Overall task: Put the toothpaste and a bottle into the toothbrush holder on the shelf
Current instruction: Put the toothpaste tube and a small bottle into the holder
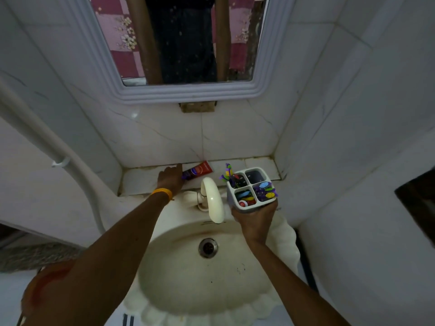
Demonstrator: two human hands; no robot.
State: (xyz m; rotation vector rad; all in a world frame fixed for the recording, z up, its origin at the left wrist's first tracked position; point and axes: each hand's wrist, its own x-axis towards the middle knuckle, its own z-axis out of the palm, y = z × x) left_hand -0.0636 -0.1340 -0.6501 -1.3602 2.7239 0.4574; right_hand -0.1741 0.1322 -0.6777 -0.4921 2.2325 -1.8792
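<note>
White marble-veined wall tiles on three sides, closing round a narrow tiled shelf (141, 182) behind a cream scalloped ceramic basin (286, 234) with a metal drain (208, 248) at its centre. Above, a white-framed mirror (188, 92) reflecting two bare arms and a dark garment. Beneath the mirror, a small rough gap in the tiling (198, 107). On the left wall, a white pipe (47, 142) clipped in place and curving downward. At the basin's back edge, a cream curved plastic tap (213, 198), spout out over the bowl. Lying flat on the shelf against the back wall, a red and dark purple toothpaste tube (199, 171), red end toward the right, dark end toward the left. Left hand (170, 176), with a yellow band (162, 192) at the wrist, stretched onto the shelf, fingertips touching the tube's dark end; whether closed round it or only resting against it, cannot tell. Right hand (255, 218) clasped round the lower part of a white square four-compartment plastic toothbrush holder (253, 187), held up off the shelf just right of the tap, above the basin's rim. Three compartments crowded with colourful toothbrushes and small items in purple, yellow, blue and red; far right compartment showing only a dark interior. No telling any bottle apart among the contents. At lower left, a blurred orange round shape (47, 285).
</note>
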